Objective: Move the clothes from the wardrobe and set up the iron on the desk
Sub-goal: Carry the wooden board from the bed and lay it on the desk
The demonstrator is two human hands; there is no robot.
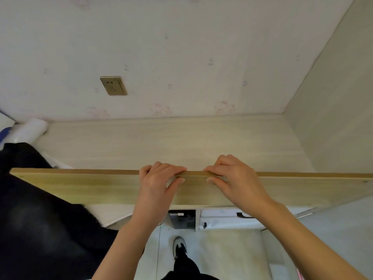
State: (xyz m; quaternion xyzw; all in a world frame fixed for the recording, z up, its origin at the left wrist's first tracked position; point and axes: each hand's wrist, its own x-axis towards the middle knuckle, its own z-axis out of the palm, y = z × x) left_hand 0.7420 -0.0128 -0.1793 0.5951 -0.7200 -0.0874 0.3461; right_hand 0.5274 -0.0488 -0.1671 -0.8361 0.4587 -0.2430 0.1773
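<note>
A long light wooden panel [80, 188] stands on edge across the front of the pale desk [161, 142]. My left hand [159, 182] and my right hand [232, 178] grip its top edge side by side near the middle, fingers curled over the far side and thumbs on the near face. A heap of black clothes [40, 219] lies at the left, over the desk's left end and hanging toward me. A white and blue object [28, 131] sits at the far left against the wall; whether it is the iron I cannot tell.
A wall socket [114, 85] sits in the wallpapered wall above the desk. A pale side wall [333, 118] closes the desk on the right. Below the panel lie a black box [182, 219] and a white box [232, 219]. My shoe [179, 247] stands on the light floor.
</note>
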